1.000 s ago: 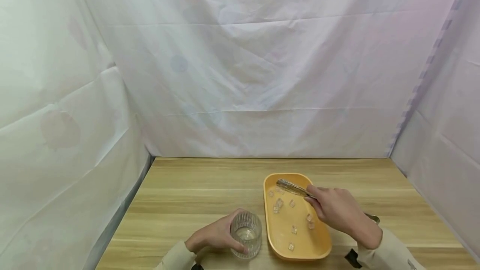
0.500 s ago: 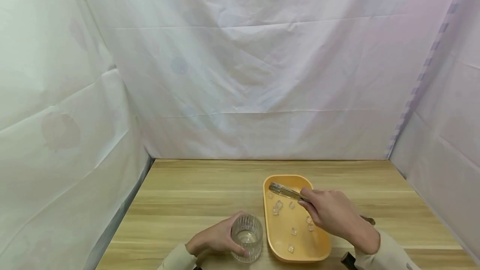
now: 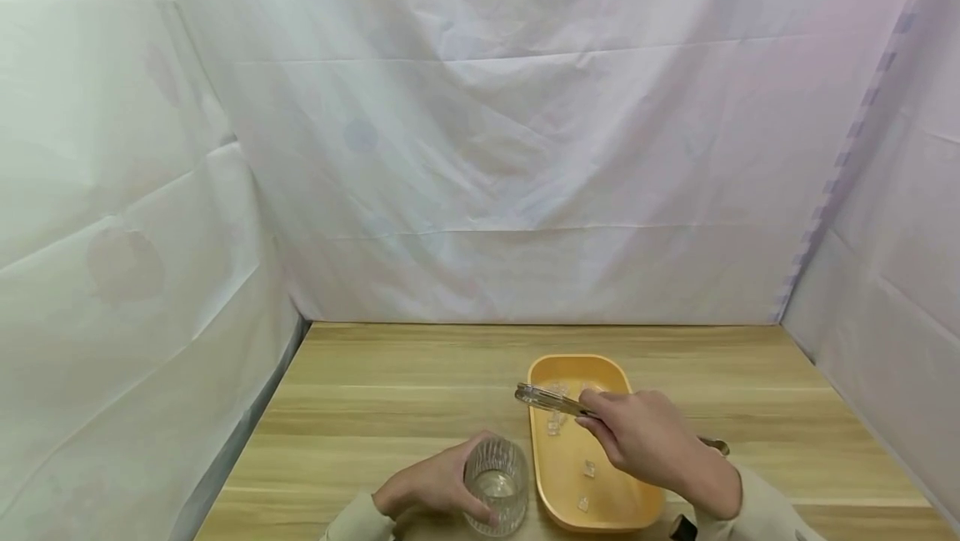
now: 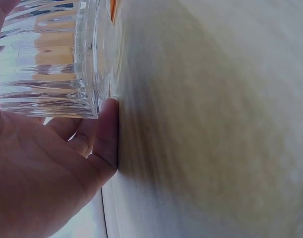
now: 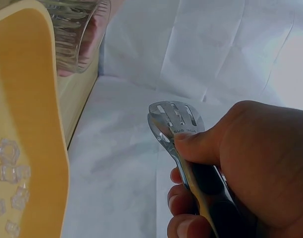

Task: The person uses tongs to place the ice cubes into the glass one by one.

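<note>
My left hand [image 3: 441,478] curls round the side of a clear ribbed glass [image 3: 510,509] standing on the table; the left wrist view shows a finger touching the tabletop beside its base. My right hand [image 3: 647,441] grips metal tongs [image 3: 551,402] above the yellow tray [image 3: 564,453]. The tongs' slotted tips point left, just past the tray's left rim. In the right wrist view the tips [image 5: 176,116] lie close together; whether a cube sits between them cannot be told. Several clear ice-like cubes [image 3: 589,468] lie in the tray, some hidden by the tongs and hand.
The tray stands just right of the glass on the wooden table [image 3: 390,374]. White cloth [image 3: 480,149] hangs at the back and on both sides. The handle end of the tongs [image 3: 714,445] sticks out behind the right wrist.
My right hand has carried the tongs left and toward me, from over the tray's far part to its left rim. The left hand still holds the glass in place.
</note>
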### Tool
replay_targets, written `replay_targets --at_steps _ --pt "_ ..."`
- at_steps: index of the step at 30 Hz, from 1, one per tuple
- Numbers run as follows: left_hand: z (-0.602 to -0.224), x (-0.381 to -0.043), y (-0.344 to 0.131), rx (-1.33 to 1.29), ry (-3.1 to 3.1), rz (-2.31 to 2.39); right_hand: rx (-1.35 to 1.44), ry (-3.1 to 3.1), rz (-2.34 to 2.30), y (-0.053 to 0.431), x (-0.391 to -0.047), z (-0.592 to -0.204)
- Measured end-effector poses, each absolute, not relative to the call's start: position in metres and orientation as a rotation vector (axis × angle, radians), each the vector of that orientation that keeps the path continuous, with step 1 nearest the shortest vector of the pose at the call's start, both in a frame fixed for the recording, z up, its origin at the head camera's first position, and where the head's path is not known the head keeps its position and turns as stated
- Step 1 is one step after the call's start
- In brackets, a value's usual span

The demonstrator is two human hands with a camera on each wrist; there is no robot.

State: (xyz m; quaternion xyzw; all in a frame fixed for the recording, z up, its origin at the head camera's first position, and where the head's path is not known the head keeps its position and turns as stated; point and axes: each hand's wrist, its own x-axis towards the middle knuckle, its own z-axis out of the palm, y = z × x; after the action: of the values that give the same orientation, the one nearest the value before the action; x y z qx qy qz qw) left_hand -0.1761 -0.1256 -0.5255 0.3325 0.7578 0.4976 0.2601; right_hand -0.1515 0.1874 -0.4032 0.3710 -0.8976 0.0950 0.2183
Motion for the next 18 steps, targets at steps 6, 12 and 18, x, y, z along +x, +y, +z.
replay_targets --at_steps 6,12,18 --pt "-0.527 -0.177 -0.126 0.877 2.055 1.339 1.059 -2.453 0.25 0.179 -0.149 -0.403" --pt "-0.528 -0.178 -0.127 0.879 2.069 1.315 1.095 -2.412 0.267 0.173 -0.148 -0.405" --pt "-0.529 -0.178 -0.126 0.889 2.078 1.31 1.101 -2.433 0.279 0.169 -0.146 -0.407"
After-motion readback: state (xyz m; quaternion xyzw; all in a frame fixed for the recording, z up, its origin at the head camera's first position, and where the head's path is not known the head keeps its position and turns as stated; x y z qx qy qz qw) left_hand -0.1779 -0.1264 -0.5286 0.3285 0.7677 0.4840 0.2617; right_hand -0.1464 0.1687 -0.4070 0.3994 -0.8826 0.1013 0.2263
